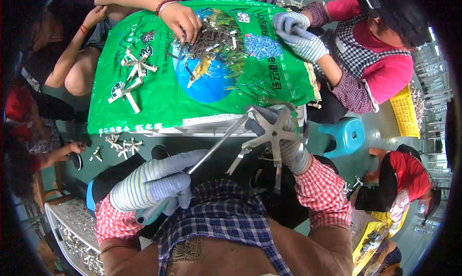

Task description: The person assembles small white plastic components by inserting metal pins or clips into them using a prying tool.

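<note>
My left hand (pixel 151 182), in a striped knit glove, is closed around a long thin metal rod (pixel 219 146). A thicker tube-like end of it shows below my palm. The rod's far tip reaches the hub region of a star-shaped metal piece (pixel 274 133) with several arms. My right hand (pixel 291 148), also gloved, grips this piece from its right side, in front of the table's near edge. Some gloved fingers show behind its upper arms. One arm of the star points down, another toward the lower left.
A green printed sheet (pixel 139 91) covers the table, bearing pale star-shaped pieces (pixel 137 64), dark metal strips (pixel 216 40) and blue-and-white small parts (pixel 263 46). A co-worker's bare hand (pixel 183 21) touches the strips; another's gloved hands (pixel 303 38) are at right. A blue stool (pixel 344 135) stands nearby.
</note>
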The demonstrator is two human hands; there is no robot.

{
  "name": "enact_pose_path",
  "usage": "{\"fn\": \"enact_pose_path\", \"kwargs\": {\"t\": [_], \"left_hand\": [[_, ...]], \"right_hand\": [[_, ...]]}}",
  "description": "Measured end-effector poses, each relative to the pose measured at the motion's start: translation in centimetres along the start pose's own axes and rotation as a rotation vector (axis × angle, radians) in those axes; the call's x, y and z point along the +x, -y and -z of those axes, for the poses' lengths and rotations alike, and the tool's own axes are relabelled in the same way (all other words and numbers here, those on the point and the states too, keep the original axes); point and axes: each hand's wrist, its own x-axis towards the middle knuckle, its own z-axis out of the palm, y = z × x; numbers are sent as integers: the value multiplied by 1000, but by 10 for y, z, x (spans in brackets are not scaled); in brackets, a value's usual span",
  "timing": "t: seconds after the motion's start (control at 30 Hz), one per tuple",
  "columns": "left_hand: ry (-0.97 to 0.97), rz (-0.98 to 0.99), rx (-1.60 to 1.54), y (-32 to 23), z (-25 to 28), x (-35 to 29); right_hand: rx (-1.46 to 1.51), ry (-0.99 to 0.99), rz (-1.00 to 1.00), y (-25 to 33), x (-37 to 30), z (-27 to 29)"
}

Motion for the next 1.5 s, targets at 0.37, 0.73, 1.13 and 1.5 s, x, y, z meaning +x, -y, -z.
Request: {"fn": "enact_pose_path", "kwargs": {"t": [0.37, 0.73, 1.13, 1.5], "left_hand": [[-90, -20, -232, -5, -3, -2], [-99, 10, -244, -2, -7, 2], [-45, -18, -211, 3, -2, 3], [43, 47, -199, 4, 9, 7]], "right_hand": [[-878, 150, -73, -21, 3, 46], [-191, 117, -148, -18, -2, 37], [-1320, 234, 231, -8, 10, 28], [-959, 144, -135, 3, 0, 57]]}}
